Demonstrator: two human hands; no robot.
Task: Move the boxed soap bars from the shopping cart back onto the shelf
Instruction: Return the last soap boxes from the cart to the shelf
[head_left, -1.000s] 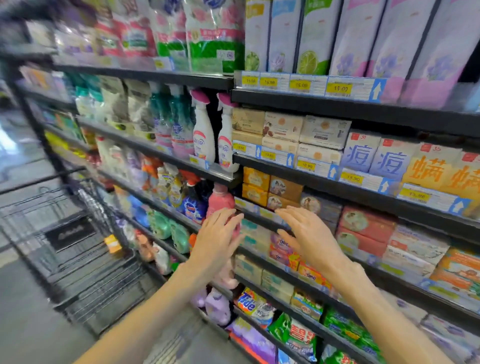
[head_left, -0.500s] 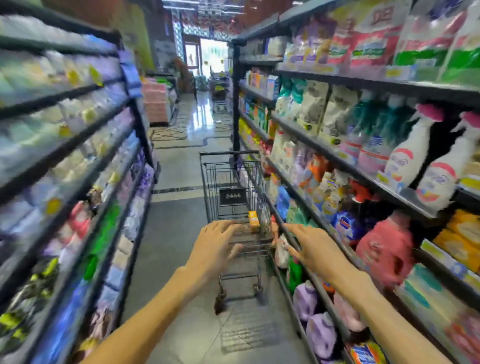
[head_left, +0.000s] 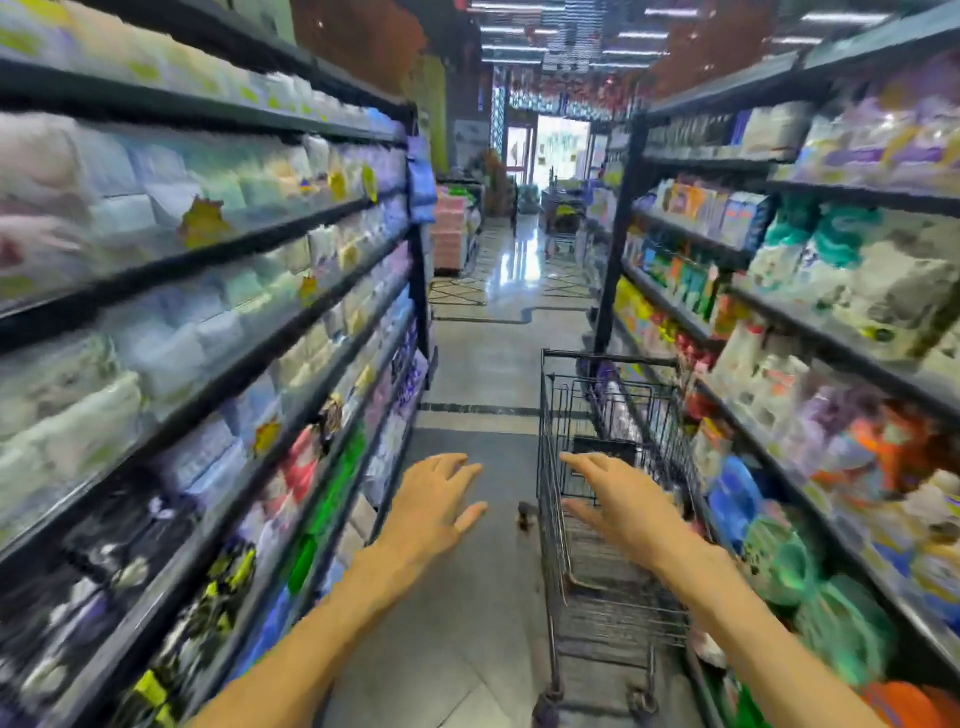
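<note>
A black wire shopping cart (head_left: 597, 582) stands in the aisle, close against the right-hand shelving (head_left: 831, 364). My left hand (head_left: 434, 506) hovers over the floor to the left of the cart, fingers spread, holding nothing. My right hand (head_left: 621, 506) reaches over the cart's basket with fingers apart and empty. My right hand and arm hide part of the basket's inside, and no soap box shows there. The view is blurred.
Shelving full of packaged goods (head_left: 208, 364) lines the left side of the aisle. The right shelving carries bottles and pouches. Grey floor (head_left: 483, 364) runs ahead to a bright doorway (head_left: 561, 150), with pink stacked goods (head_left: 449, 234) at the far left.
The view has swung left, from the soap shelf to looking down the aisle. The cart now sits further right in view. Both hands stay empty and have spread over the cart area.
</note>
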